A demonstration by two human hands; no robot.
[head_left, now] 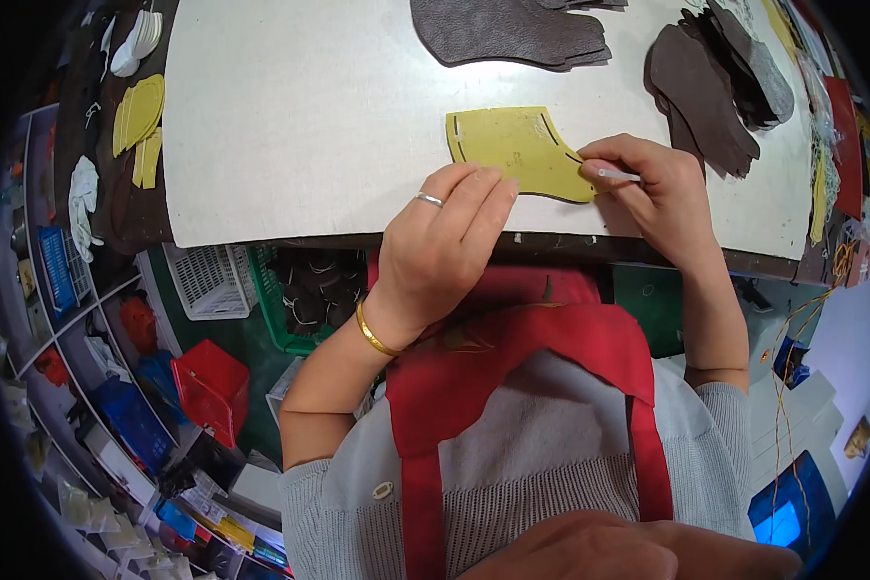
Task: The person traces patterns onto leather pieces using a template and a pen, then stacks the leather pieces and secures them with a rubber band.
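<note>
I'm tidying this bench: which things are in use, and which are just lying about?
In use:
yellow template
silver pen in right hand
left hand pressing the template

Lying about:
dark brown leather pieces
stack of brown cut pieces
yellow templates at left

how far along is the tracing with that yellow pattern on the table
Done: dark brown cut pieces lie stacked at the table's far right. In hand: the left hand presses the yellow pattern flat while the right hand holds a thin silver pen at its edge. Left: cannot tell; no traced line shows.
</note>
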